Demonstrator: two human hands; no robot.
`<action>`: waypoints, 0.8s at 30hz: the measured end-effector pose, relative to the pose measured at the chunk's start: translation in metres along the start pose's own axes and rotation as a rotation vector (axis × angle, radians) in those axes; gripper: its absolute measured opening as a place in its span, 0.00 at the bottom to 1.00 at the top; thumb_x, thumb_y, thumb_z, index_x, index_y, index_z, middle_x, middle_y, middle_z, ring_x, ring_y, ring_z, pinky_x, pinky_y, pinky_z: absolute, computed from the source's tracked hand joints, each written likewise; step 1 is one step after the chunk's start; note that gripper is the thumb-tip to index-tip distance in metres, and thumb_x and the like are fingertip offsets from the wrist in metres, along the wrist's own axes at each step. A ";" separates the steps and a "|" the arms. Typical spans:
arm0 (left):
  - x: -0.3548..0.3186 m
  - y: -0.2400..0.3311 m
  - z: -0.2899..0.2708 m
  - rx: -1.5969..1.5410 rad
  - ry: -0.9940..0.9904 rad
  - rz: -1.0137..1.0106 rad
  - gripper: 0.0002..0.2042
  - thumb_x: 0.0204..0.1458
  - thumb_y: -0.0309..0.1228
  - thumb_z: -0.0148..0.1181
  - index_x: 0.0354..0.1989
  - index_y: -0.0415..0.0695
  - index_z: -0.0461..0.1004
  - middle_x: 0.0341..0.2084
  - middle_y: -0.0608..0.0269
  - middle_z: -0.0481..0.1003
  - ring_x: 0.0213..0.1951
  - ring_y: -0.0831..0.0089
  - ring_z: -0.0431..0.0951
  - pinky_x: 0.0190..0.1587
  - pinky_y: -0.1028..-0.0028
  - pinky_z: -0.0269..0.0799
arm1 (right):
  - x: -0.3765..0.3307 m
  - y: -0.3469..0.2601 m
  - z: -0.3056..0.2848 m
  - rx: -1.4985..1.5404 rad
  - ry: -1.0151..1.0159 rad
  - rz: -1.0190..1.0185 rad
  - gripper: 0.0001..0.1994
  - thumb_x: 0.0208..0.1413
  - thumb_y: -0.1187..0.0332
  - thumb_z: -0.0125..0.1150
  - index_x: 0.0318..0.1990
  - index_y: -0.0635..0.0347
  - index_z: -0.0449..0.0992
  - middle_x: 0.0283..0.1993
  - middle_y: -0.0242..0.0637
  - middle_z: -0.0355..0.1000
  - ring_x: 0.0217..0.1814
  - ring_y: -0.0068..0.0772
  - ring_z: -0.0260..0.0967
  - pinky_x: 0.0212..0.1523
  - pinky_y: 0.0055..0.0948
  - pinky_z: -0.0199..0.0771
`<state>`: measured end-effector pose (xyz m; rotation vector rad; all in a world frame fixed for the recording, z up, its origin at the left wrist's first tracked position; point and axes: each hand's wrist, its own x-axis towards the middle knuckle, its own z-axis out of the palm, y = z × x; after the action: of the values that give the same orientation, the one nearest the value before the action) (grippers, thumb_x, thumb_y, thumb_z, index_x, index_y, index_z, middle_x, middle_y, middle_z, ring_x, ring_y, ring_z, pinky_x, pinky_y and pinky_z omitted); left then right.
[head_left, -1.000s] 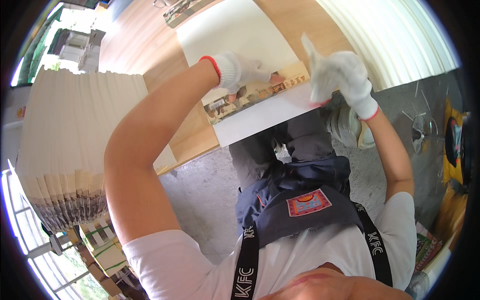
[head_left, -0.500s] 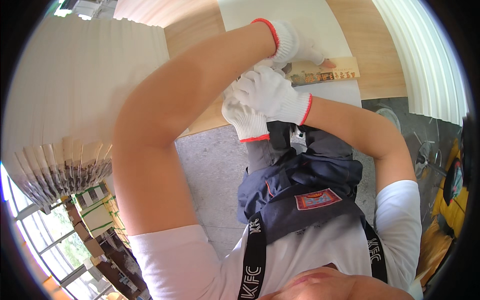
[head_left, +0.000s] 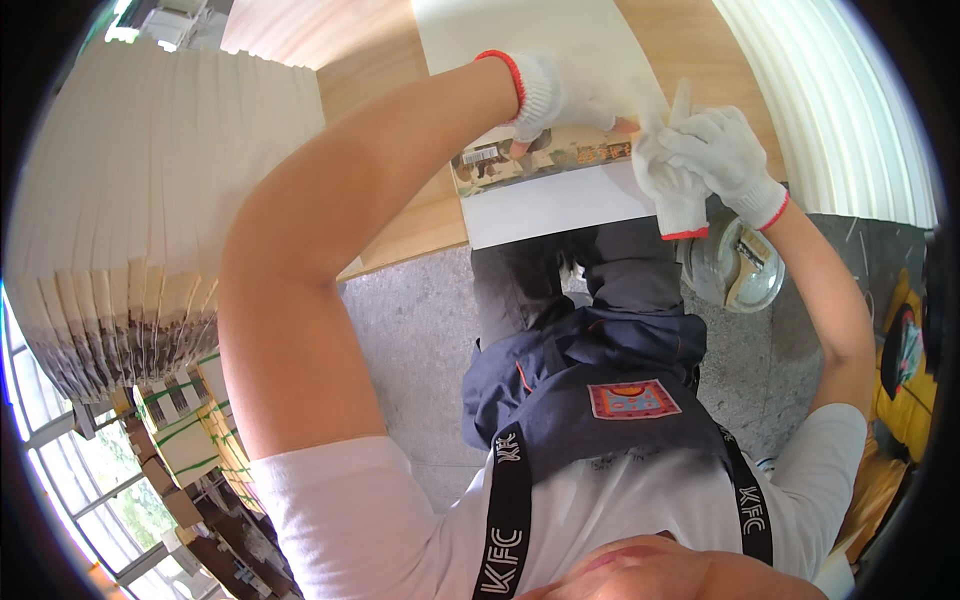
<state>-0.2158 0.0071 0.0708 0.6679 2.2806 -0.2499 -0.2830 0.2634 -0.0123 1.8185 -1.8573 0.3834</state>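
A printed paper strip [head_left: 590,152], cream with brown and orange pictures, lies across a white sheet [head_left: 560,208] at the table's near edge. My left hand [head_left: 575,100] wears a white knitted glove with a red cuff and bare fingertips. Its fingers are spread, with thumb and fingertip resting on the strip. Over the strip's right end, my right hand [head_left: 728,155], also gloved in white, grips a loose white glove [head_left: 672,190] with a red cuff hanging down. Slight blur softens the loose glove's upper part.
Tall stacks of folded paper [head_left: 170,190] stand at the left, and another white paper stack [head_left: 850,110] at the right. The wooden table [head_left: 370,95] lies beneath the sheet. Below its right edge sits a round clear container [head_left: 752,270]. Strapped boxes [head_left: 180,425] are at lower left.
My right hand has moved right with the loose glove, from beside my left hand to the strip's right end. The strip's left part now shows. My left hand has shifted slightly left.
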 end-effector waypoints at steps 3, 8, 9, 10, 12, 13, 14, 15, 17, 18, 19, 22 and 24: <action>0.002 -0.003 0.005 -0.014 -0.010 -0.081 0.57 0.26 0.22 0.78 0.69 0.73 0.56 0.61 0.60 0.67 0.55 0.52 0.75 0.52 0.57 0.74 | 0.024 -0.028 0.001 0.023 -0.298 0.075 0.08 0.47 0.60 0.63 0.36 0.42 0.78 0.32 0.25 0.71 0.39 0.28 0.72 0.39 0.32 0.68; 0.012 -0.013 0.013 -0.123 0.190 0.008 0.40 0.39 0.28 0.70 0.66 0.62 0.62 0.56 0.57 0.73 0.51 0.54 0.77 0.51 0.61 0.74 | 0.127 -0.129 0.074 0.235 -0.205 0.056 0.10 0.53 0.58 0.57 0.38 0.47 0.79 0.32 0.30 0.75 0.34 0.31 0.76 0.33 0.35 0.76; 0.010 -0.010 0.010 -0.257 0.183 -0.063 0.36 0.42 0.35 0.68 0.65 0.58 0.64 0.54 0.56 0.74 0.49 0.55 0.78 0.51 0.62 0.75 | 0.149 -0.149 0.078 0.210 -0.179 0.083 0.10 0.53 0.58 0.57 0.37 0.49 0.78 0.30 0.32 0.75 0.32 0.31 0.76 0.31 0.34 0.76; -0.001 0.012 -0.012 -0.442 0.050 -0.267 0.34 0.46 0.48 0.65 0.64 0.56 0.67 0.54 0.55 0.75 0.47 0.56 0.79 0.50 0.63 0.75 | 0.155 -0.154 0.080 0.181 -0.161 0.132 0.10 0.52 0.59 0.56 0.36 0.52 0.78 0.28 0.33 0.75 0.30 0.31 0.75 0.29 0.34 0.76; -0.002 0.016 -0.015 -0.304 -0.068 -0.256 0.34 0.48 0.53 0.66 0.65 0.57 0.67 0.54 0.55 0.75 0.46 0.57 0.80 0.51 0.63 0.74 | 0.147 -0.139 0.070 0.254 -0.301 0.140 0.11 0.51 0.58 0.57 0.35 0.53 0.78 0.27 0.34 0.74 0.27 0.32 0.75 0.27 0.34 0.75; -0.005 0.013 -0.012 0.028 0.010 -0.058 0.35 0.47 0.46 0.69 0.66 0.61 0.65 0.54 0.55 0.74 0.48 0.57 0.79 0.52 0.62 0.74 | 0.144 -0.132 0.066 0.296 -0.372 0.133 0.11 0.50 0.58 0.58 0.35 0.54 0.77 0.26 0.34 0.73 0.26 0.33 0.74 0.27 0.34 0.75; 0.001 0.014 -0.013 0.106 -0.071 -0.113 0.36 0.46 0.41 0.71 0.67 0.64 0.64 0.55 0.55 0.73 0.49 0.57 0.79 0.53 0.62 0.74 | 0.120 -0.115 0.062 0.255 -0.128 0.079 0.12 0.49 0.58 0.60 0.32 0.57 0.78 0.26 0.36 0.74 0.30 0.35 0.76 0.28 0.39 0.76; 0.001 0.018 -0.017 0.173 -0.149 -0.173 0.38 0.45 0.36 0.72 0.68 0.67 0.63 0.55 0.55 0.73 0.50 0.57 0.78 0.54 0.61 0.74 | 0.099 -0.085 0.045 0.228 -0.267 -0.035 0.09 0.50 0.59 0.59 0.32 0.52 0.77 0.27 0.35 0.74 0.30 0.39 0.76 0.30 0.40 0.76; -0.005 0.012 -0.006 0.191 -0.031 -0.004 0.43 0.39 0.30 0.74 0.68 0.63 0.60 0.50 0.55 0.73 0.46 0.55 0.80 0.46 0.61 0.76 | 0.040 -0.037 0.029 0.319 0.018 -0.019 0.07 0.48 0.57 0.60 0.33 0.45 0.76 0.34 0.33 0.75 0.33 0.37 0.75 0.32 0.39 0.74; -0.009 0.007 0.002 0.205 0.027 0.074 0.45 0.36 0.27 0.75 0.67 0.61 0.58 0.48 0.56 0.74 0.44 0.54 0.81 0.42 0.61 0.77 | 0.022 -0.017 0.009 0.239 -0.050 0.038 0.07 0.49 0.57 0.60 0.33 0.43 0.76 0.35 0.32 0.74 0.34 0.36 0.75 0.33 0.39 0.74; -0.013 0.004 0.005 0.190 0.102 0.105 0.40 0.41 0.30 0.72 0.66 0.58 0.61 0.45 0.56 0.76 0.43 0.54 0.81 0.43 0.60 0.77 | -0.003 -0.002 0.003 0.147 -0.053 0.065 0.07 0.50 0.57 0.61 0.35 0.43 0.77 0.36 0.31 0.74 0.35 0.35 0.75 0.34 0.37 0.74; -0.018 0.021 -0.014 -0.027 0.131 0.004 0.28 0.53 0.39 0.64 0.64 0.57 0.65 0.45 0.56 0.76 0.41 0.55 0.82 0.44 0.59 0.77 | -0.040 0.033 -0.008 -0.103 -0.166 0.170 0.07 0.53 0.60 0.60 0.38 0.42 0.78 0.35 0.29 0.74 0.35 0.33 0.74 0.35 0.35 0.73; -0.015 0.051 -0.035 -0.254 -0.016 -0.304 0.25 0.60 0.44 0.56 0.66 0.61 0.65 0.53 0.55 0.73 0.42 0.57 0.82 0.46 0.59 0.76 | -0.043 0.051 -0.016 -0.247 -0.350 0.273 0.08 0.55 0.59 0.59 0.40 0.43 0.79 0.36 0.28 0.75 0.35 0.34 0.74 0.35 0.34 0.71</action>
<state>-0.2004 0.0573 0.1068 0.1883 2.3403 -0.1042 -0.3318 0.3116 -0.0144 1.5417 -2.2856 -0.0802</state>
